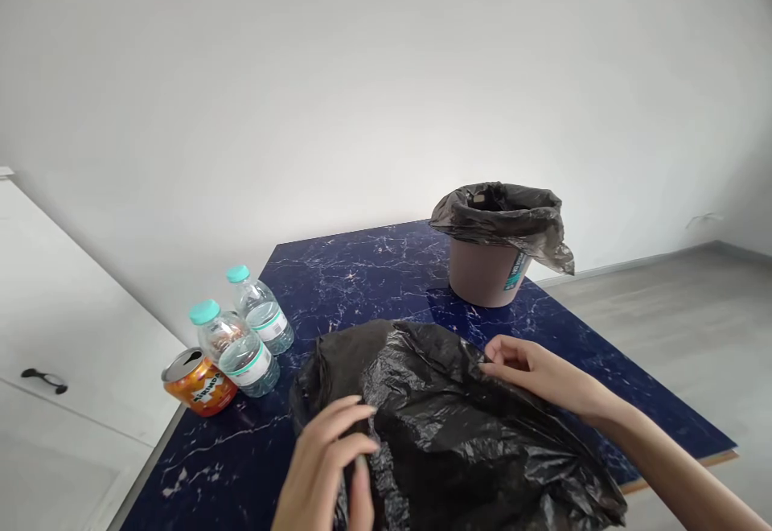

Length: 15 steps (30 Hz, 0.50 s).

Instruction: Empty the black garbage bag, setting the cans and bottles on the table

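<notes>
A crumpled black plastic bag [446,426] lies on the dark blue marbled table [362,273] right in front of me. My left hand [329,467] rests on its near left part, fingers bent and pinching the plastic against the thumb. My right hand [536,374] touches the bag's far right edge with fingers curled on the film. Behind the bag stands a pinkish-brown bin [486,269] lined with another black bag [500,213].
Two clear water bottles with teal caps [238,350] [262,314] and an orange drink can [199,386] lie at the table's left edge. A white cabinet with a dark handle [45,380] is on the left. Grey floor and a white wall lie beyond.
</notes>
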Tool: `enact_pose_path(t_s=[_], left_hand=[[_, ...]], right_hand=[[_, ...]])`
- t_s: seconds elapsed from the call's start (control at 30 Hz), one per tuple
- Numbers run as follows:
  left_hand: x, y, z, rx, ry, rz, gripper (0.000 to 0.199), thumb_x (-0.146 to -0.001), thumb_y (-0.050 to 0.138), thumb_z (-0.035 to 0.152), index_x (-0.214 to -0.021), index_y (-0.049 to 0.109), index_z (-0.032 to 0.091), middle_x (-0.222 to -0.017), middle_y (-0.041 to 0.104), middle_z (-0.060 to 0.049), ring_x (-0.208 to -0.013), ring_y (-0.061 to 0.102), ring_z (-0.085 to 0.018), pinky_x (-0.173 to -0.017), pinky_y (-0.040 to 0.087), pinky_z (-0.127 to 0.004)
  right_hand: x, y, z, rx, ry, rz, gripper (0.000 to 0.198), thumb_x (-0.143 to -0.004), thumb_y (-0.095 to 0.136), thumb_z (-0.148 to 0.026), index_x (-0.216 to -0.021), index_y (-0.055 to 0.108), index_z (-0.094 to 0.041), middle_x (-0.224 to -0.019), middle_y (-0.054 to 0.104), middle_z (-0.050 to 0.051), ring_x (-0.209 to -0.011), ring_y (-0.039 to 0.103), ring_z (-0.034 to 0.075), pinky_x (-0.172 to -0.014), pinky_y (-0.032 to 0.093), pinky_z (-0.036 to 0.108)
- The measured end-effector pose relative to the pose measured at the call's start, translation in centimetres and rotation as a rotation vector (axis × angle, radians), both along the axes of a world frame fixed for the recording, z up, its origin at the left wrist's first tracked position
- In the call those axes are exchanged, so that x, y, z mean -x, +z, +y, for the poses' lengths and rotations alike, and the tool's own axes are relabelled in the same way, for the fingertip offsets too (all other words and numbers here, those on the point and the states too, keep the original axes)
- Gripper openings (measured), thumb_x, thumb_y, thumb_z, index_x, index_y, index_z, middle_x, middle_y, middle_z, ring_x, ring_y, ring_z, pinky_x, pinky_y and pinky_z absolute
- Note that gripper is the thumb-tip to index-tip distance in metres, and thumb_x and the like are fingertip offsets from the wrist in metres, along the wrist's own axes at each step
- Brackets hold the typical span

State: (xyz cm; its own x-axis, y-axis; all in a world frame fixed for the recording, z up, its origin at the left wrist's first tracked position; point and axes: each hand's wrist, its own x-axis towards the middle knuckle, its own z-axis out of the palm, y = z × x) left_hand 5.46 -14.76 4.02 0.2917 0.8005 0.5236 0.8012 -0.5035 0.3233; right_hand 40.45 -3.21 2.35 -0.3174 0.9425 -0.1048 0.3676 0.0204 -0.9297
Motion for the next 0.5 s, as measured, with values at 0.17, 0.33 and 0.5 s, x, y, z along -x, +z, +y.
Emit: enact_pose_path(t_s=[0.17, 0.33, 0.5], left_hand=[[-1.7, -1.8, 2.0, 0.251, -0.202, 0.361, 0.083, -0.106, 0.054, 0.051, -0.172, 0.005, 0.039, -0.173, 0.035, -0.006, -0.154, 0.043, -0.042, -0.105, 0.062, -0.063], [0.6, -4.5, 2.0, 0.353, -0.171, 0.4, 0.089, -0.105, 0.055, 0.057, -0.172, -0.001, 0.04, -0.175, 0.024, -0.005, -0.154, 0.037, -0.045, -0.11, 0.055, -0.069], [3.8, -4.4, 1.7, 0.267, -0.122, 0.463, 0.092, -0.102, 0.059, 0.058, -0.172, 0.002, 0.039, -0.173, 0.029, -0.007, -0.154, 0.039, -0.045, -0.11, 0.057, -0.065]], right_hand=[[1.1, 1.7, -0.9, -0.156, -0.079, 0.004, 0.036, -0.093, 0.07, -0.058, -0.098, 0.062, -0.024, -0.077, 0.058, -0.003, -0.071, 0.053, 0.016, -0.066, 0.045, 0.027], [-2.0, 1.6, -0.3, -0.223, -0.317, 0.056, 0.048, -0.09, 0.07, -0.067, -0.108, 0.061, -0.023, -0.077, 0.061, -0.002, -0.071, 0.058, 0.017, -0.065, 0.045, 0.028], [-4.4, 0.0, -0.4, -0.307, -0.533, -0.03, 0.052, -0.088, 0.07, -0.069, -0.112, 0.062, -0.023, -0.089, 0.07, 0.004, -0.083, 0.065, 0.023, -0.073, 0.05, 0.034]])
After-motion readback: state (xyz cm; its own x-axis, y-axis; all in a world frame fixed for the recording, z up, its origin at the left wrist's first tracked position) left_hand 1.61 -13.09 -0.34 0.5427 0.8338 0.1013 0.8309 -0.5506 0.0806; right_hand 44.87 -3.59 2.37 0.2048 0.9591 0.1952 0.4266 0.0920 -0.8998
